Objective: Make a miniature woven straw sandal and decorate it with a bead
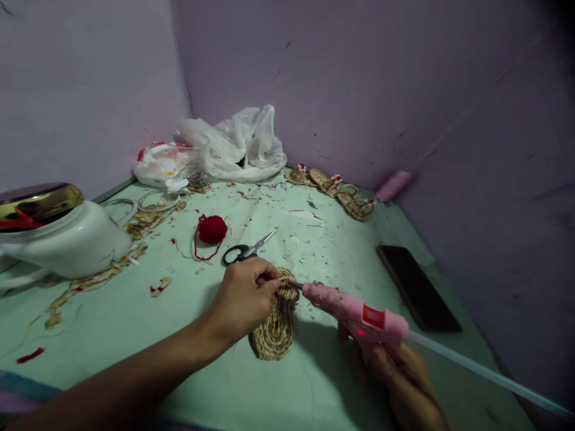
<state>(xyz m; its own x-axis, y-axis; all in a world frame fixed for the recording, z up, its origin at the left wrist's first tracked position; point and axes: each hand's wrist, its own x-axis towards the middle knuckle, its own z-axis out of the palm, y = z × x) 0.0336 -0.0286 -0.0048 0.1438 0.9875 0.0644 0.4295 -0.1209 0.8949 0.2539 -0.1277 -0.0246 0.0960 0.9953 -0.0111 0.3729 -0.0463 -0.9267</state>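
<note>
A small slipper of braided straw [275,335] lies on the pale green table below my left hand [249,290]. The fingers of that hand are pinched together at the slipper's strap, near its far end. A pink hot glue gun [344,308] is gripped in my right hand [398,371], its metal nozzle pointing left at the strap beside my left fingertips. Whether the nozzle touches the straw I cannot tell. A red light glows on the gun's side, and a long clear glue stick [485,372] sticks out of its back. Black-handled scissors [249,246] lie just beyond my left hand.
A ball of red yarn [212,229] sits left of the scissors. A dark phone [418,287] lies at right. Along the back are a white plastic bag [242,143] and several small straw slippers [327,182]. A white pot [85,239] stands at left among straw scraps.
</note>
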